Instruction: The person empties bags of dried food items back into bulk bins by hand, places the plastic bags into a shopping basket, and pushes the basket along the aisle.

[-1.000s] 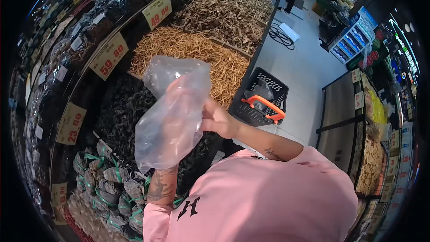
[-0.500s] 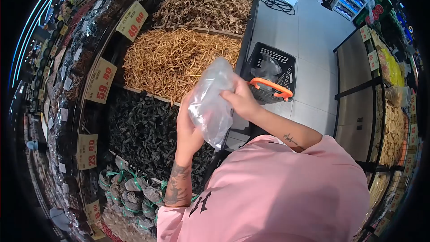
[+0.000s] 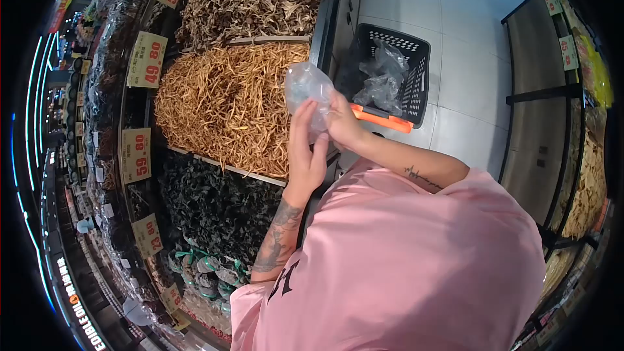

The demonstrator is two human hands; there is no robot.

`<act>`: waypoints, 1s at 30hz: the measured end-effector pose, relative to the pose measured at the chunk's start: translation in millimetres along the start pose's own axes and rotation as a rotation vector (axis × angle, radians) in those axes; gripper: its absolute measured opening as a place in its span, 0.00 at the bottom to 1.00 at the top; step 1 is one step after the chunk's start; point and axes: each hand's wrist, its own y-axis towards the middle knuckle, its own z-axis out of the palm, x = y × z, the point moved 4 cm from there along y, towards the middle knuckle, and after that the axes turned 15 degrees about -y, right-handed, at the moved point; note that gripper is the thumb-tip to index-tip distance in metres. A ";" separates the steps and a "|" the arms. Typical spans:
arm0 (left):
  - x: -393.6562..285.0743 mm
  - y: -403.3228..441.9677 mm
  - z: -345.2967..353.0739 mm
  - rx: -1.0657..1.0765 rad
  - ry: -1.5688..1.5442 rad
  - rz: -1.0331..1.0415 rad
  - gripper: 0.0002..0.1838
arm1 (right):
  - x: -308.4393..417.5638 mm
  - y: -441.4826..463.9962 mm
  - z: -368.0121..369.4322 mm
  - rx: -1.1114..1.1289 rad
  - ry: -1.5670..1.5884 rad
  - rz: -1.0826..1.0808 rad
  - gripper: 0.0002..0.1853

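A clear plastic bag (image 3: 307,84), gathered small, is held between both hands over the right edge of the bin of yellow-brown dried strips (image 3: 224,104). My left hand (image 3: 307,149) is closed on the bag's lower left side, with its fingers pointing up along it. From the right, my right hand (image 3: 342,122) pinches the bag near its lower right side. Below the strips lies a bin of black dried pieces (image 3: 218,205). Just right of my hands a black basket (image 3: 422,84) with an orange handle (image 3: 383,119) holds clear plastic bags (image 3: 383,78).
Brown dried pieces (image 3: 253,3) fill the far bin. Price signs (image 3: 136,155) line the left side. Green-tied bundles (image 3: 205,273) lie at the near end. A shelf unit (image 3: 536,117) stands on the right, across the tiled floor (image 3: 455,58).
The bag has gone from spread out over my left hand to a small bunch between both hands. The view has shifted, bringing the basket closer to the centre.
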 end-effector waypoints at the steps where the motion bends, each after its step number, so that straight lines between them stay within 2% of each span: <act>1: 2.5 5.0 13.2 0.011 0.003 -0.033 0.27 | 10.5 4.9 -16.6 -0.074 -0.052 0.029 0.23; 2: -2.1 12.3 23.8 0.042 0.038 -0.038 0.28 | -0.5 19.6 -42.6 -0.133 -0.149 0.059 0.19; 3: -7.1 17.0 29.7 0.060 0.084 -0.042 0.29 | 16.5 29.0 -57.9 -0.190 -0.319 -0.132 0.18; 4: -5.5 18.3 33.8 0.061 0.141 -0.046 0.29 | 5.9 43.9 -86.1 -0.232 -0.295 -0.118 0.18; 5: 1.5 17.4 34.8 0.057 0.200 -0.052 0.28 | 6.3 63.5 -117.0 -0.257 -0.512 -0.304 0.16; 6: 10.8 14.7 32.1 0.052 0.186 -0.128 0.27 | 13.2 80.4 -139.0 -0.282 -0.590 -0.325 0.15; 7: 21.1 7.2 29.7 0.046 0.164 -0.209 0.25 | 31.5 86.7 -149.8 -0.351 -0.636 -0.237 0.14; 9: 45.2 -16.7 22.6 0.023 0.195 -0.332 0.20 | 11.5 125.9 -199.6 -0.375 -0.914 -0.249 0.14; 10: 53.0 -28.5 20.0 0.000 0.229 -0.362 0.17 | 11.8 138.2 -211.3 -0.327 -1.259 -0.157 0.16; 11: 59.8 -41.0 18.0 -0.029 0.239 -0.384 0.15 | -40.3 161.3 -260.0 -0.206 -1.451 -0.097 0.18; 13: 75.7 -70.1 17.1 -0.076 0.232 -0.537 0.15 | -115.7 167.1 -321.2 0.132 -1.701 0.329 0.37; 14: 87.4 -89.1 18.2 -0.114 0.202 -0.582 0.16 | -145.4 158.7 -349.3 0.146 -1.737 0.483 0.44; 15: 101.2 -111.7 18.8 -0.120 0.257 -0.612 0.16 | -155.0 146.9 -364.6 0.277 -1.751 0.613 0.51; 17: 126.9 -167.3 19.8 -0.231 0.251 -0.684 0.17 | -171.0 124.7 -379.3 0.175 -1.767 0.613 0.39; 18: 142.9 -202.2 21.2 -0.291 0.262 -0.767 0.16 | -187.0 118.7 -384.4 0.178 -1.653 0.493 0.32; 19: 139.5 -228.8 22.8 -0.398 0.235 -0.949 0.17 | -221.3 109.5 -401.3 0.139 -1.508 0.465 0.24; 21: 169.4 -316.7 36.2 -0.489 0.344 -1.218 0.22 | -220.3 84.0 -367.3 0.221 -1.205 0.881 0.19; 22: 176.3 -353.6 46.1 -0.484 0.331 -1.389 0.26 | -237.4 77.3 -361.3 0.352 -1.193 0.884 0.18; 23: 167.9 -369.2 55.0 -0.456 0.154 -1.628 0.34 | -255.0 71.9 -359.1 0.476 -1.181 0.885 0.17; 24: 170.7 -390.9 64.5 -0.584 0.034 -1.640 0.43 | -240.0 67.2 -333.7 0.482 -1.149 0.928 0.19; 25: 172.1 -392.5 68.1 -0.586 0.021 -1.626 0.43 | -219.8 60.8 -300.2 0.485 -1.118 0.971 0.20; 27: 172.6 -400.9 78.5 -0.883 -0.326 -1.595 0.46 | -198.5 54.1 -258.0 0.499 -0.822 0.986 0.28; 28: 194.9 -418.0 82.6 -0.870 -0.356 -1.570 0.45 | -197.8 51.9 -239.7 0.510 -0.774 1.045 0.30; 30: 198.9 -422.4 86.6 -0.826 -0.542 -1.662 0.40 | -184.9 44.5 -201.3 0.526 -0.754 1.105 0.32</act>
